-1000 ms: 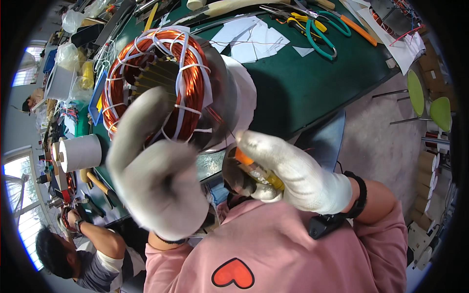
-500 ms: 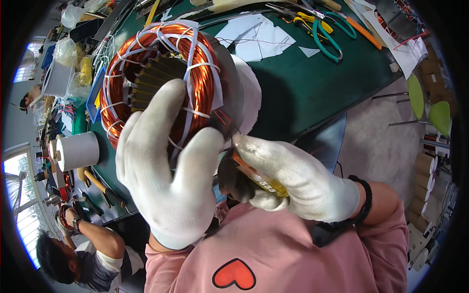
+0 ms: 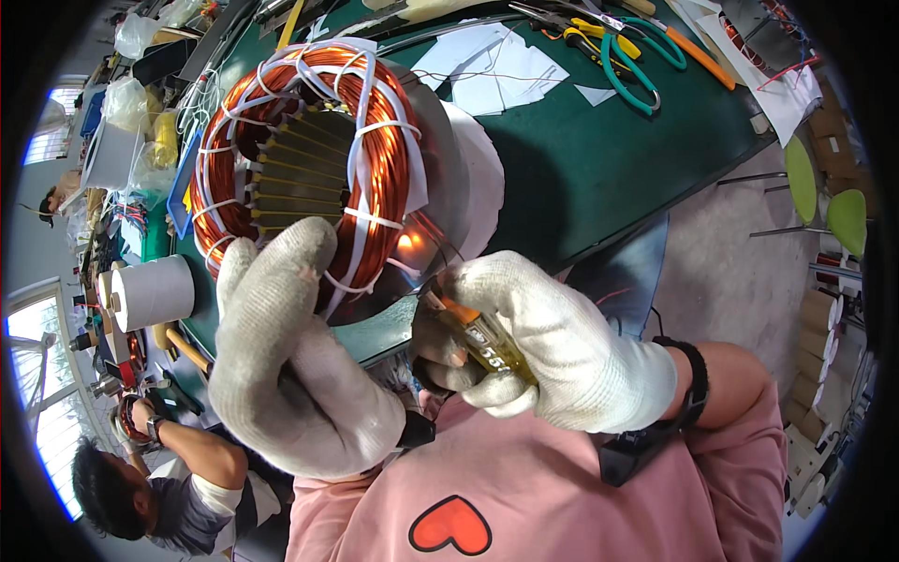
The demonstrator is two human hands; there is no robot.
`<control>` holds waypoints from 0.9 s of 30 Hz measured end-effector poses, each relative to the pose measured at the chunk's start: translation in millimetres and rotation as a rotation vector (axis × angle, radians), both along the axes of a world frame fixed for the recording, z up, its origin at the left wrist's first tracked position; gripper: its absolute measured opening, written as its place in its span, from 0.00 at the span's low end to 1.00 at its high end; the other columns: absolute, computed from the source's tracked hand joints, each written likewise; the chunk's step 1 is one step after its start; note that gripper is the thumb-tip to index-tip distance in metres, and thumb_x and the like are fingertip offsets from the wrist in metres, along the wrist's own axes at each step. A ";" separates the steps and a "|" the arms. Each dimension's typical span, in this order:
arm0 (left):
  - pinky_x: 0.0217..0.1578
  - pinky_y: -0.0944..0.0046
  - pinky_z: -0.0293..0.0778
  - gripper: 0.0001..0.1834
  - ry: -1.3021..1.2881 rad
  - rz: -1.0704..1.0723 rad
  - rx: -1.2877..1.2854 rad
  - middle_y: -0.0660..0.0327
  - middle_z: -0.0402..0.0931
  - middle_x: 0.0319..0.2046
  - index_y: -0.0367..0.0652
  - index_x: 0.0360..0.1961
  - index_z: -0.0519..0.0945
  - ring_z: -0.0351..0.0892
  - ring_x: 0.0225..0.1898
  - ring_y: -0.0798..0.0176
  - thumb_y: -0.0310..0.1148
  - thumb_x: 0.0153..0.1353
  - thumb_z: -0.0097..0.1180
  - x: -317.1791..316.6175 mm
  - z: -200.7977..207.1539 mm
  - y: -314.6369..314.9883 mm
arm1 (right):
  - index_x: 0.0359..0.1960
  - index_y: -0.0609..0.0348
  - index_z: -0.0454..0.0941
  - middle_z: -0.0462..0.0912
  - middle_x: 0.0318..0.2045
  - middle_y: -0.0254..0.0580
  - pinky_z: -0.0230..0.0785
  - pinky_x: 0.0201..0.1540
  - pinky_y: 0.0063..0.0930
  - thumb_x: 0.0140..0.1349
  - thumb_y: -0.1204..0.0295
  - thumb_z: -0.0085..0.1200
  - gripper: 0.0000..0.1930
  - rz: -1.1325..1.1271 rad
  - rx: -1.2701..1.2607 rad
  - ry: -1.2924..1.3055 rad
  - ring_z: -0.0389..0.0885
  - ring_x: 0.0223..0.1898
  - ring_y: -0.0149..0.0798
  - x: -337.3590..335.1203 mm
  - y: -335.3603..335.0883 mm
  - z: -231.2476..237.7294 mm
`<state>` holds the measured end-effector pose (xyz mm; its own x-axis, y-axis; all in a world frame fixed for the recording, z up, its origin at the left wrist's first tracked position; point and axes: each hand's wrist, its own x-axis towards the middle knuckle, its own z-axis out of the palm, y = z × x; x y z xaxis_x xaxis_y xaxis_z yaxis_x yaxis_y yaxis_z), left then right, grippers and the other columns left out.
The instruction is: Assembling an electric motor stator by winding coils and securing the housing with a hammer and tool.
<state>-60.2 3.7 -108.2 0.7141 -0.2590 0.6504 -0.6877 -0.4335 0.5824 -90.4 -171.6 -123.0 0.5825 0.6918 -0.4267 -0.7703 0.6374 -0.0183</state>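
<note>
Right hand (image 3: 571, 347) in its white glove, and it's got a firm grip on a yellow-and-orange lighter (image 3: 487, 348), held just below the thin red wires (image 3: 428, 228) beside the copper coil (image 3: 386, 140)! A bright orange glow (image 3: 408, 243) shows against the grey metal cylinder (image 3: 448, 155) (flame or reflection, I can't tell). Over to the left hand (image 3: 295, 361), gloved too: fingers curled in front of the coil's lower edge; whether they're pressed together or touching it, I can't tell. The coil, bound with white ties, sits at the cylinder's near end on the green bench (image 3: 562, 178), with paper scraps (image 3: 492, 75) and teal-handled pliers (image 3: 613, 64) lying beyond.
</note>
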 end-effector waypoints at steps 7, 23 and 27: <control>0.58 0.50 0.77 0.14 -0.074 0.033 0.005 0.37 0.76 0.53 0.26 0.57 0.67 0.80 0.54 0.45 0.22 0.74 0.38 0.9 -5.5 -0.6 | 0.33 0.58 0.72 0.70 0.26 0.36 0.50 0.15 0.16 0.73 0.53 0.40 0.21 0.002 -0.102 -0.015 0.65 0.21 0.27 1.8 3.0 7.0; 0.56 0.51 0.79 0.14 -0.110 0.069 -0.007 0.37 0.77 0.51 0.28 0.56 0.69 0.82 0.51 0.46 0.23 0.74 0.38 2.5 -9.2 -2.5 | 0.40 0.51 0.71 0.73 0.27 0.35 0.55 0.16 0.16 0.75 0.51 0.39 0.18 -0.045 -0.074 -0.065 0.71 0.27 0.31 -0.7 8.8 3.9; 0.56 0.51 0.79 0.14 -0.084 0.040 -0.094 0.37 0.77 0.51 0.28 0.56 0.69 0.82 0.51 0.46 0.23 0.74 0.39 2.5 -9.1 -4.9 | 0.43 0.50 0.70 0.74 0.28 0.35 0.58 0.17 0.18 0.75 0.51 0.40 0.17 -0.013 -0.126 -0.144 0.73 0.29 0.33 -1.4 10.6 4.0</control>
